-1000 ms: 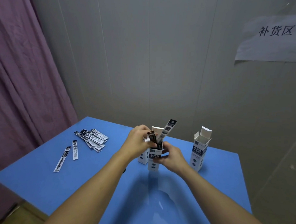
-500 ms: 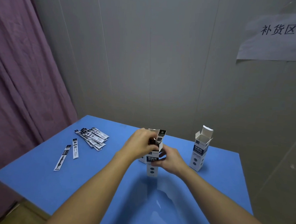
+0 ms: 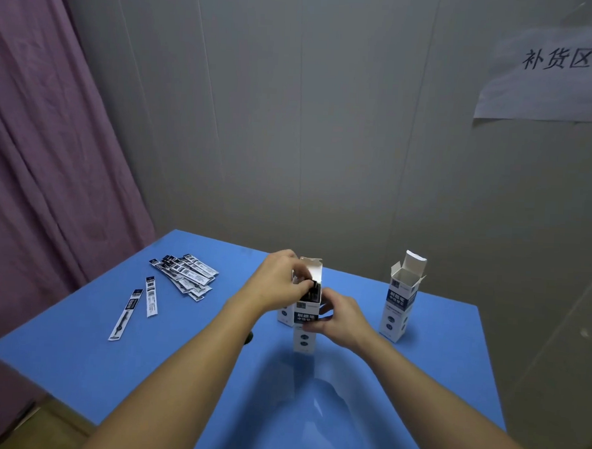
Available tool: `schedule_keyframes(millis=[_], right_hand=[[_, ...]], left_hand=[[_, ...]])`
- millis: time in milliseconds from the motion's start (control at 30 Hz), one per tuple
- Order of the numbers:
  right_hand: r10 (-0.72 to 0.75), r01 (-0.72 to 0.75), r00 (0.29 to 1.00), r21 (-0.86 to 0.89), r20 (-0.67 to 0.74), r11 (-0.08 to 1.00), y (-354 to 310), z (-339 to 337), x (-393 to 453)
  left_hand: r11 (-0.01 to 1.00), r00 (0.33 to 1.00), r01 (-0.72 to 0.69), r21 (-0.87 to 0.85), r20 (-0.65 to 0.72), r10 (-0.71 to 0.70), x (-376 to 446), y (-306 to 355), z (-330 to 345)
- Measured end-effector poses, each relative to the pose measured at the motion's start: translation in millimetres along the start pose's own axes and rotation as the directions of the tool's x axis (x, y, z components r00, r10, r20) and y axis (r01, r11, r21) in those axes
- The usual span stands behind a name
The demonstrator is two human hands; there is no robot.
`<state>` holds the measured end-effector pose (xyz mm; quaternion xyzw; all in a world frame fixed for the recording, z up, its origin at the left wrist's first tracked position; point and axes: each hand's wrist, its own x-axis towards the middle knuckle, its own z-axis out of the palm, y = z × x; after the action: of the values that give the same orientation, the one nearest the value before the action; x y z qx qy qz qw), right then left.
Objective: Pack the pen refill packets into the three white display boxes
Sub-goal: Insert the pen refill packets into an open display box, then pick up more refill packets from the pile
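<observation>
— What have I got at the middle box (image 3: 306,319)?
— My right hand (image 3: 340,321) is wrapped round its side, holding it upright on the blue surface (image 3: 75,357). My left hand (image 3: 277,285) pinches dark packet tops (image 3: 313,290) at its open mouth.
— Other boxes?
— One behind (image 3: 284,318), one open at the right (image 3: 400,298). A loose packet pile (image 3: 185,275) lies left, two singles (image 3: 139,302) nearer me.

Both forearms bare to the frame edge, no sleeves visible; left hand (image 3: 277,285) and right hand (image 3: 342,321) ungloved, no rings or wristwear visible.
</observation>
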<state>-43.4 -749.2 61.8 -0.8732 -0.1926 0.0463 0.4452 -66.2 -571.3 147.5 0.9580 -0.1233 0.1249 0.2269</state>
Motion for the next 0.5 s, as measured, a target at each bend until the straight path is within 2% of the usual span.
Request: schedule_keyframes(millis=[100,300,500], right_hand=[[-0.008,0.008,1.0,0.008,-0.002,1.0,0.4,-2.2,-0.2],[0.02,-0.018,1.0,-0.06,0.019,0.998,4.3,-0.7,2.4],[0.127,-0.13,0.989,-0.043,-0.075,0.991,20.3,-0.9,7.2]], left_hand=[[0.998,0.998,-0.06,-0.033,-0.005,0.059,-0.8,-3.9,-2.2],[1.0,0.998,-0.012,0.008,0.054,0.012,0.3,-17.2,12.4],[0.999,0.995,0.013,-0.038,-0.094,-0.016,-19.7,-38.6,12.7]])
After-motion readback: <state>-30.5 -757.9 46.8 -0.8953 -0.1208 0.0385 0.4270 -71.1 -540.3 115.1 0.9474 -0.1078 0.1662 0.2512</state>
